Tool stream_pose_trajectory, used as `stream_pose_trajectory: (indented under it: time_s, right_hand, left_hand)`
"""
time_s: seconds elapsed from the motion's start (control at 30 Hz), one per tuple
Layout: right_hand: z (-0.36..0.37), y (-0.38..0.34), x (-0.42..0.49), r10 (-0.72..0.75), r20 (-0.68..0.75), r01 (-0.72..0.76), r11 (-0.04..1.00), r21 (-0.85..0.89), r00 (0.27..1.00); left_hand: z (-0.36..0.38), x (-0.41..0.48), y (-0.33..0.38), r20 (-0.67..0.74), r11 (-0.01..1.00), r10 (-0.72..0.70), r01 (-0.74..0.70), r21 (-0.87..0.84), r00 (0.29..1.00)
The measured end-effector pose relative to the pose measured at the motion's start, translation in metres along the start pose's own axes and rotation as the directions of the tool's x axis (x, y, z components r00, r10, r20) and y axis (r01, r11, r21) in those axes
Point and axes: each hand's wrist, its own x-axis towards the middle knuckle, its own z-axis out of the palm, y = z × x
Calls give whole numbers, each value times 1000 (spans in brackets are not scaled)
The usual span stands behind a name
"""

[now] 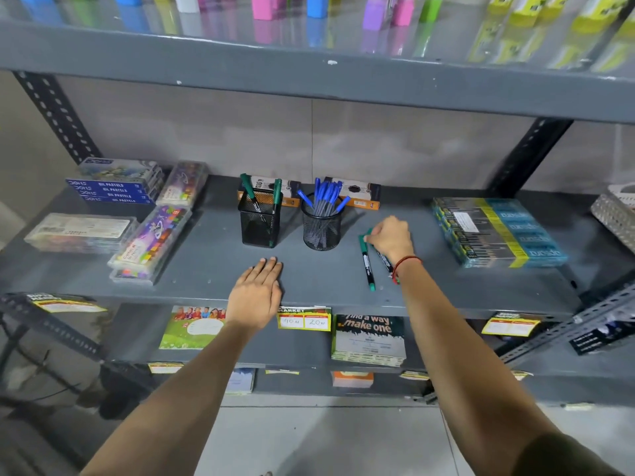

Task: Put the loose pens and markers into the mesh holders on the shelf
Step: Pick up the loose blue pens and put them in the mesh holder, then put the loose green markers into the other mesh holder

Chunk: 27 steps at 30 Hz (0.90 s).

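Two black mesh holders stand mid-shelf. The square holder (259, 221) has two green-capped markers in it. The round holder (322, 228) is full of blue pens. To their right, two green markers lie loose on the grey shelf (206, 269); one marker (367, 266) is in plain view, the second marker (384, 260) is partly hidden under my wrist. My right hand (391, 237) rests on their upper ends, fingers pinching the green caps. My left hand (256, 293) lies flat, palm down, at the shelf's front edge, holding nothing.
Boxes of oil pastels (113, 190) and crayon packs (151, 242) fill the shelf's left side. A stack of teal and yellow boxes (498, 231) sits to the right, a white basket (618, 211) beyond it. Orange and black boxes (360, 194) stand behind the holders. Another shelf hangs overhead.
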Motion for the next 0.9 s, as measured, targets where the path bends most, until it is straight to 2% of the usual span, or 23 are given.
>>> stream_pose_trajectory:
  time_s: [0.1, 0.33, 0.47, 0.57, 0.67, 0.77, 0.83, 0.9]
  right_hand:
    - [21, 5, -7, -6, 56, 9, 999, -52, 998]
    - [39, 0, -3, -32, 7, 33, 989, -143, 999]
    - [37, 1, -1, 31, -28, -32, 999, -42, 999]
    - [24, -10, -8, 46, -170, -31, 995, 92, 984]
    - [2, -33, -19, -6, -373, 105, 964, 246, 928]
    - [-13, -71, -36, -113, -530, 336, 875, 348, 841]
    - [-12, -99, -43, -186, -589, 484, 778, 401, 786]
    - [-1, -126, -45, -288, -595, 577, 725, 377, 751]
  left_hand:
    - [-1, -1, 1, 10, 1000, -9, 9, 2, 1000]
    - [-10, -4, -4, 23, 997, 50, -48, -61, 998]
    - [-16, -5, -18, 23, 996, 70, -69, -57, 997]
    - [-23, -8, -32, -17, 998, 10, -11, -56, 1000]
    - [-27, -12, -45, -43, 999, -26, 24, -46, 999]
    - [-28, -16, -55, -53, 998, -44, 42, -44, 998]
    - [-26, -18, -56, -68, 998, -41, 39, -40, 997]
    - [-25, -18, -57, -80, 998, -45, 42, -43, 996]
